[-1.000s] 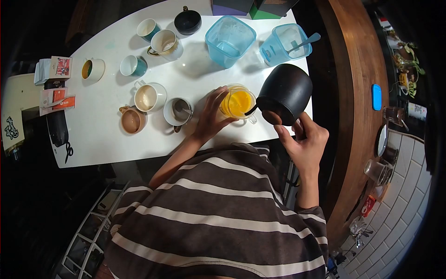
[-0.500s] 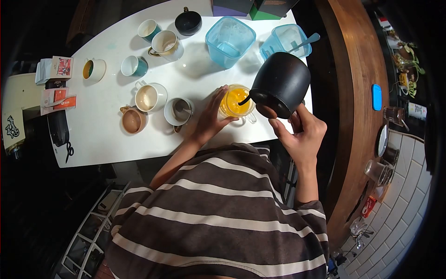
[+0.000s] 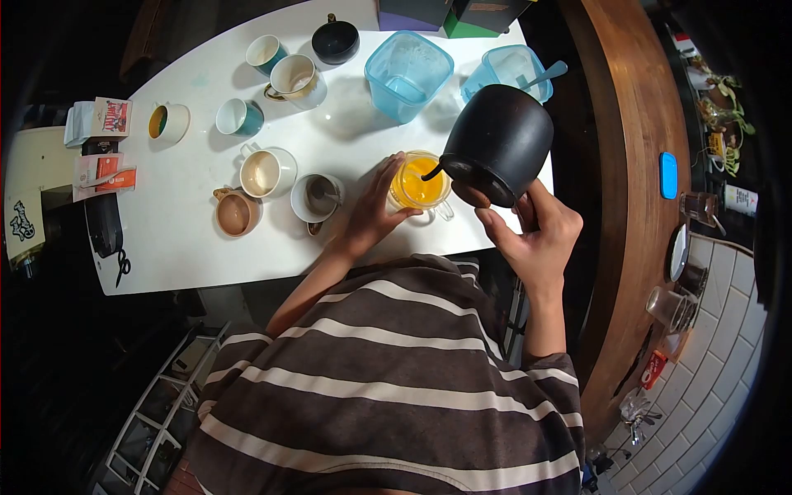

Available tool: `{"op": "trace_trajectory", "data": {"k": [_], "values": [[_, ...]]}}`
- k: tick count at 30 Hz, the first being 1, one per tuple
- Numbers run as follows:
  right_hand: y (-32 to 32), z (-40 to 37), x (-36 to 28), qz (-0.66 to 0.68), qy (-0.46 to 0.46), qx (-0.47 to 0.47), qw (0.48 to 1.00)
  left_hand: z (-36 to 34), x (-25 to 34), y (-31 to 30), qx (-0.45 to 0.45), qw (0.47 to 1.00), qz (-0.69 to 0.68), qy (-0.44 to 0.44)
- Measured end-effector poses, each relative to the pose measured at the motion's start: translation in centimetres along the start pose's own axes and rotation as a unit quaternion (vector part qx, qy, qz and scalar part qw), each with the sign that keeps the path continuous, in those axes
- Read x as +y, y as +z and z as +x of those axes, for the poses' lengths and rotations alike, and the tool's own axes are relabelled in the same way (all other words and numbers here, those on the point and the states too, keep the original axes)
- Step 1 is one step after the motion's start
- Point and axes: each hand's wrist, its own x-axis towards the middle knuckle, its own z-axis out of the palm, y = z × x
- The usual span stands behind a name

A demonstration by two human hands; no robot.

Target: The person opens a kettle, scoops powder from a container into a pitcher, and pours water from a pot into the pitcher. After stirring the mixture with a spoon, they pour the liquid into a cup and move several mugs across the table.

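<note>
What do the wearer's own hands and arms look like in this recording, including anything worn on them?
The left hand and right hand are bare, with no glove, ring or watch visible. The forearms are uncovered up to loose, dark brown sleeves with pale cream stripes, matching the top.

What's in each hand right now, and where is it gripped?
Right hand: black kettle, held low on the side away from its spout; handle not clearly visible. Left hand: glass cup, gripped around its side.
</note>
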Motion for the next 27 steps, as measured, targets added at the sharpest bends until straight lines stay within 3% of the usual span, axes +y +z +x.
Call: {"op": "trace_trajectory", "data": {"k": [13,27], "values": [[-0.4,-0.5,1.2,-0.008,0.009,0.004,1.000,0.1,0.4,0.1,0.014,1.000,-0.016,-0.002],[-1.8,-1.4,0.7,-0.020,0.039,-0.054,0.998,0.1,0.0,0.3,0.023,0.999,-0.018,0.041]]}}
